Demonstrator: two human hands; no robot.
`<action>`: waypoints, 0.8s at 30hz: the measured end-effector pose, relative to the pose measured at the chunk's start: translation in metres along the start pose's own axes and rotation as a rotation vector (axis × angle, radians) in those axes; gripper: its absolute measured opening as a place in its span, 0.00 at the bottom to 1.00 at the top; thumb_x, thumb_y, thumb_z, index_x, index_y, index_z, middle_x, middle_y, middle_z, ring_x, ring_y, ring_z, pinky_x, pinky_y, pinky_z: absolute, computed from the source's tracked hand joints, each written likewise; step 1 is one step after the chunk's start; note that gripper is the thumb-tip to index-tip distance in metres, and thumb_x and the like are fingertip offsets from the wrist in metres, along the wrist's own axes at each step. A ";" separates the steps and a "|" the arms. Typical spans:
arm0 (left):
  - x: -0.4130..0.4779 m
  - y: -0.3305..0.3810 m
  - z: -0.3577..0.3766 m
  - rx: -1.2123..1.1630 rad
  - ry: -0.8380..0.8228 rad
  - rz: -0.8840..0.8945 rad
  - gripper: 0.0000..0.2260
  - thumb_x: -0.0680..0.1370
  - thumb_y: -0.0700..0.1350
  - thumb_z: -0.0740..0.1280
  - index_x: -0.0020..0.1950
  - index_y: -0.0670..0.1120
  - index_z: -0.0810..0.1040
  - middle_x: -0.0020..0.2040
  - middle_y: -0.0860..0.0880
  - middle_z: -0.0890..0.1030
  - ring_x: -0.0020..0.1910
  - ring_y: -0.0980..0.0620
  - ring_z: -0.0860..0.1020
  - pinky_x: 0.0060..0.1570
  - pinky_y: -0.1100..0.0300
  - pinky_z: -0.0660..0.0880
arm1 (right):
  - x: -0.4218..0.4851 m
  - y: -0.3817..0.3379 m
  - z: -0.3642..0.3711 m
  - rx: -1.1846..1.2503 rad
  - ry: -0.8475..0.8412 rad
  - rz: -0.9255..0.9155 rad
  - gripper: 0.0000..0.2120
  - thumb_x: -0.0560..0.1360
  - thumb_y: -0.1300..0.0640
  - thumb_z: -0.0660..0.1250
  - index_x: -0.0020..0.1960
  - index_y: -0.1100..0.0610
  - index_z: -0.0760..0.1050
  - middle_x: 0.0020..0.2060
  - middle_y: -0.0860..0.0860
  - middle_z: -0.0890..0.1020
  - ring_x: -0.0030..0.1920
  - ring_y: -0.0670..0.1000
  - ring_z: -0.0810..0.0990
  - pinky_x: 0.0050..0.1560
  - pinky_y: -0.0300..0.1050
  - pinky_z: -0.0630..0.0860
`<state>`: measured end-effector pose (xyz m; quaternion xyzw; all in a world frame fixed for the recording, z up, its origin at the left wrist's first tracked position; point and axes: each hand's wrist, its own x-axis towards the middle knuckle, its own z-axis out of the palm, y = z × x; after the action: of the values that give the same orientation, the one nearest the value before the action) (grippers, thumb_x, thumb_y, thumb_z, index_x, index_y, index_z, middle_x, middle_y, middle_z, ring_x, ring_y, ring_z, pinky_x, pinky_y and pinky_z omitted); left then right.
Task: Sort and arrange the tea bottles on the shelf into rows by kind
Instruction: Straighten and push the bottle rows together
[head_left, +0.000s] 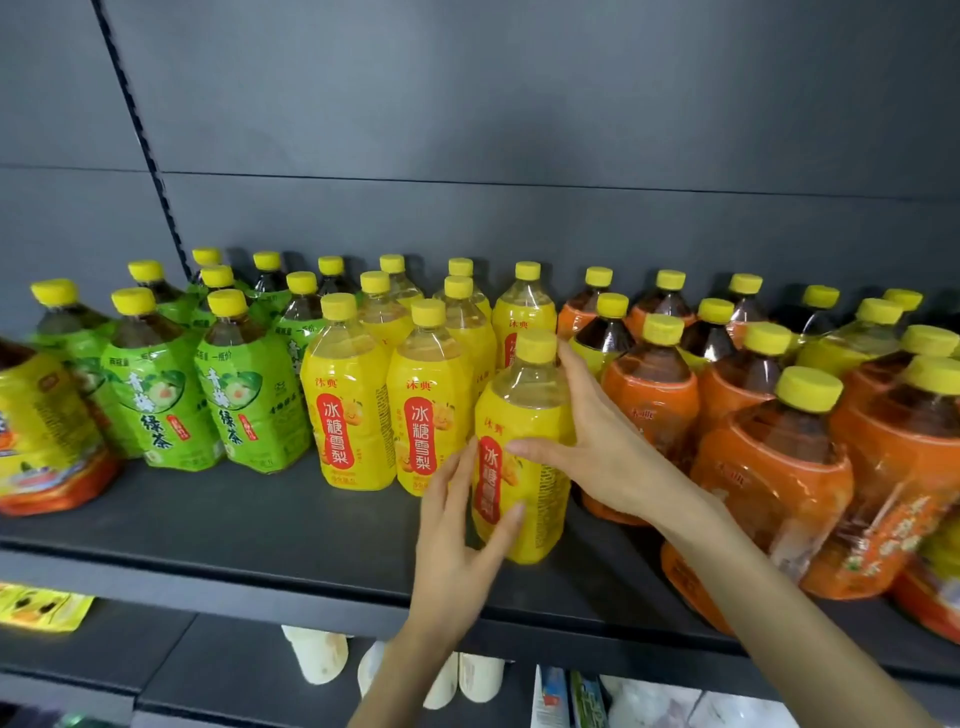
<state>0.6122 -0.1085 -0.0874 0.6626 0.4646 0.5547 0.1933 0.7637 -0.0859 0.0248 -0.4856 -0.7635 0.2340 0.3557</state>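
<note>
A yellow-labelled pear-drink bottle (524, 410) stands upright near the front edge of the dark shelf (260, 519), ahead of the other yellow pear-drink bottles (348, 415) and just beside the orange-labelled tea bottles (654, 395) on its right. The right hand (597, 441) grips its shoulder, thumb across the front and fingers round behind the neck. The left hand (457, 545) rests against its lower part with fingers nearly straight and thumb laid on the label. Green tea bottles (249, 410) fill the rows to the left.
</note>
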 end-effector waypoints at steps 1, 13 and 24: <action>0.003 -0.003 -0.006 0.041 0.041 0.030 0.27 0.73 0.64 0.62 0.71 0.66 0.59 0.71 0.61 0.62 0.71 0.64 0.58 0.64 0.78 0.55 | -0.002 0.001 0.003 -0.033 0.046 0.002 0.48 0.71 0.46 0.71 0.77 0.43 0.40 0.75 0.47 0.57 0.74 0.47 0.59 0.72 0.53 0.64; 0.078 -0.022 -0.024 0.585 0.172 0.245 0.35 0.74 0.50 0.68 0.76 0.47 0.55 0.76 0.42 0.54 0.74 0.40 0.55 0.67 0.49 0.60 | 0.013 0.022 0.061 -0.499 0.466 -0.025 0.50 0.70 0.53 0.74 0.76 0.40 0.40 0.75 0.52 0.46 0.75 0.61 0.54 0.55 0.56 0.77; 0.083 -0.026 -0.010 0.691 0.209 0.208 0.44 0.65 0.50 0.79 0.74 0.44 0.58 0.74 0.38 0.56 0.72 0.37 0.57 0.64 0.46 0.67 | 0.076 0.045 0.074 -0.611 0.539 0.076 0.41 0.71 0.55 0.73 0.76 0.46 0.54 0.74 0.61 0.53 0.72 0.66 0.56 0.66 0.63 0.65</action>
<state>0.5884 -0.0293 -0.0578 0.6723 0.5719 0.4464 -0.1475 0.7116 0.0011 -0.0293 -0.6405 -0.6588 -0.1264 0.3738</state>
